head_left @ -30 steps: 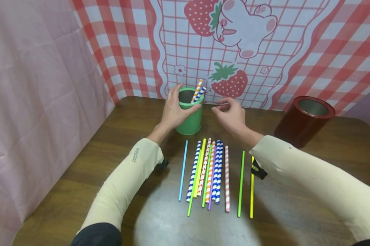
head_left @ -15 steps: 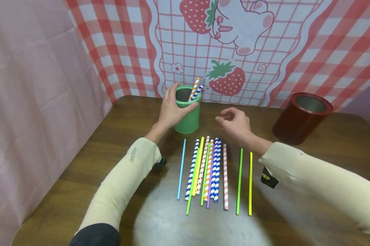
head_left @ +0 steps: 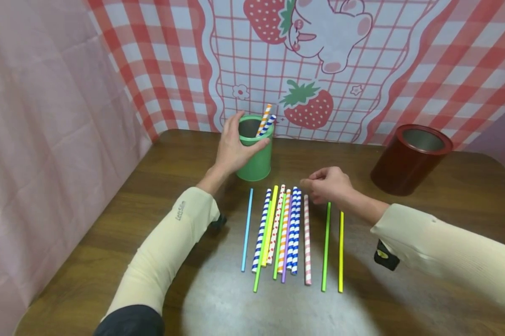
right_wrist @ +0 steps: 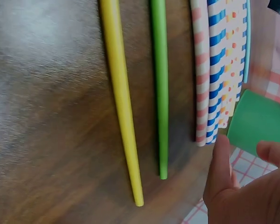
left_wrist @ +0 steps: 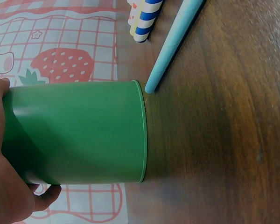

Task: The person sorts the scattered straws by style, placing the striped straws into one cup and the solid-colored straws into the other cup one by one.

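My left hand (head_left: 233, 147) grips the green cup (head_left: 256, 161) near its rim, thumb in front and fingers around the left side. Two paper straws lean inside the cup, one orange-striped (head_left: 264, 119) and one blue-striped (head_left: 268, 125). My right hand (head_left: 330, 185) is just over the far ends of the straws on the table, closest to the pink-striped straw (head_left: 307, 242) and a blue-striped straw (head_left: 295, 233). Its fingertips (right_wrist: 220, 144) stand apart in the right wrist view, with nothing between them. In the left wrist view, a light blue straw (left_wrist: 172, 44) ends beside the cup's base.
Several straws lie roughly parallel on the wooden table (head_left: 151, 224), bunched in the middle. A green straw (head_left: 326, 247) and a yellow straw (head_left: 341, 252) lie apart on the right. A dark red cup (head_left: 397, 165) stands at the back right, before a checked cloth (head_left: 172, 60).
My right hand has moved from beside the green cup toward me and slightly right, down to the straws' far ends. My left hand keeps its grip on the cup.
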`<control>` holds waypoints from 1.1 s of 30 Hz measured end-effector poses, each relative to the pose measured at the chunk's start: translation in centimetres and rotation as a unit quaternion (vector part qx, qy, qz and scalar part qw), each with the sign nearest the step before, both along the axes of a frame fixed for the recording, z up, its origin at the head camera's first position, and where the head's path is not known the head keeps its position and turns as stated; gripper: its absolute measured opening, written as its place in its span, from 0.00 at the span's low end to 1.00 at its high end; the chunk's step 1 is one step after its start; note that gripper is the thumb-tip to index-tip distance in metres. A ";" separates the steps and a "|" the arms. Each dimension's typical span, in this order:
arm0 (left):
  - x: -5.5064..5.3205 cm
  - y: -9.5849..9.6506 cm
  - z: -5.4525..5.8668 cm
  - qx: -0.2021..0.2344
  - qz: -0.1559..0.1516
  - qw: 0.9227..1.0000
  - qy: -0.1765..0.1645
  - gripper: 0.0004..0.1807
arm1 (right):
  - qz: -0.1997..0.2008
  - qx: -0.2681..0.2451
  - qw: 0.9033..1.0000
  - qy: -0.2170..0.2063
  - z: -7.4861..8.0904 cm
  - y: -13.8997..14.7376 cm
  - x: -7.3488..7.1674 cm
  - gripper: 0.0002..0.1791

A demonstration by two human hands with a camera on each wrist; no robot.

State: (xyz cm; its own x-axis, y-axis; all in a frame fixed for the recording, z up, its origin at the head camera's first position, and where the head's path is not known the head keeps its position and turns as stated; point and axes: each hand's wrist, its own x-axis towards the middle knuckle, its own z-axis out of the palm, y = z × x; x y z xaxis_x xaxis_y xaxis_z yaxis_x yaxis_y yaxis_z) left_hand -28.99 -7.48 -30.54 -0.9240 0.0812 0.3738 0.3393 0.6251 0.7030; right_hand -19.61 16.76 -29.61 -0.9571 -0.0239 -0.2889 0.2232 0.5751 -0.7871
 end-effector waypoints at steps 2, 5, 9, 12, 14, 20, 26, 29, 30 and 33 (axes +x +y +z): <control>0.0 0.0 0.0 0.000 0.000 1.000 0.001 0.53 | 0.010 0.005 1.000 -0.021 -0.3 0.2 0.2 0.29; 0.0 0.0 0.0 0.000 0.000 1.000 0.004 0.53 | 0.025 0.005 0.999 -0.043 -0.6 0.4 0.4 0.29; 0.1 0.0 0.0 0.002 -0.001 1.000 0.007 0.52 | 0.049 -0.001 0.996 -0.069 -0.9 0.4 0.7 0.27; 0.2 -0.1 0.0 0.002 -0.001 1.000 0.008 0.53 | 0.065 0.001 0.994 -0.083 -1.1 0.3 0.8 0.25; 0.2 -0.1 0.0 0.004 -0.002 1.000 0.009 0.52 | 0.071 0.005 0.994 -0.088 -1.3 0.2 0.8 0.22; 0.2 0.0 0.0 0.005 -0.005 1.000 0.009 0.52 | 0.073 0.013 0.994 -0.084 -2.0 0.1 0.7 0.17; 0.2 0.1 0.1 0.008 -0.006 1.000 0.005 0.52 | 0.063 0.013 0.996 -0.069 -2.4 -0.1 0.5 0.14; 0.1 0.0 0.1 0.008 -0.004 1.000 0.004 0.52 | 0.058 0.013 0.996 -0.063 -2.5 -0.2 0.4 0.13; 0.2 0.0 0.1 0.007 -0.003 1.000 0.003 0.52 | 0.056 0.008 0.997 -0.061 -2.6 -0.2 0.4 0.13; 0.2 0.0 0.1 0.005 -0.003 1.000 0.003 0.52 | 0.047 -0.002 0.997 -0.056 -2.8 -0.1 0.5 0.13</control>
State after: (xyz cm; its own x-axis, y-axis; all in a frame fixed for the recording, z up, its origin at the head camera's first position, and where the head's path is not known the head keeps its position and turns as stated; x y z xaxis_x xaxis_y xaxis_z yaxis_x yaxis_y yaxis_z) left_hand -28.78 -7.45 -30.46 -0.9213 0.0830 0.3798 0.3469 0.6163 0.7069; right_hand -19.11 16.67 -32.39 -0.9125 -0.1142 -0.3929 0.2540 0.5948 -0.7627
